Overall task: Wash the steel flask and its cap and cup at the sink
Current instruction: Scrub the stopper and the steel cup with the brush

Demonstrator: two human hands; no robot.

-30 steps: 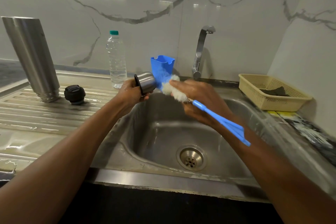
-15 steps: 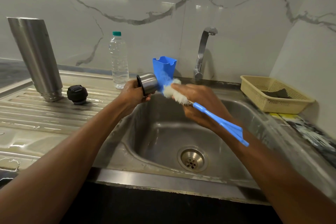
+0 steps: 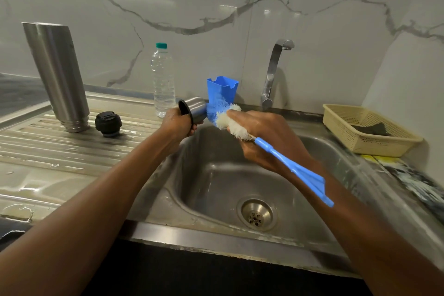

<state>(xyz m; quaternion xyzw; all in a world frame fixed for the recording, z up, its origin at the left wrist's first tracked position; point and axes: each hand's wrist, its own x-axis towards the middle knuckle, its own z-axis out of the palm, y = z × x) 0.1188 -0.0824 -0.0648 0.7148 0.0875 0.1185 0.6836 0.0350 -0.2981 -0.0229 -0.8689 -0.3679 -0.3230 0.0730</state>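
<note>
Since the earlier frames almost nothing has moved: your two hands stay at the same place above the basin, and the brush head stays at the cup's mouth.

At the left of the frame the tall steel flask body [image 3: 57, 74] stands mouth-down on the ribbed drainboard, with the round black cap [image 3: 108, 124] just beside it. Near the middle, your left hand [image 3: 179, 125] is curled around the small steel cup [image 3: 197, 109] and holds it on its side over the steel sink [image 3: 216, 187]. Your right hand [image 3: 266, 137] grips the blue-and-white bottle brush [image 3: 225, 118] close to the bristles, and the blue handle lies along your forearm.

I think the cup may slip, because your fingers look wet and the brush pushes against it. It would fall into the basin. A grip so near the bristles may also give you short reach inside the cup.
</note>
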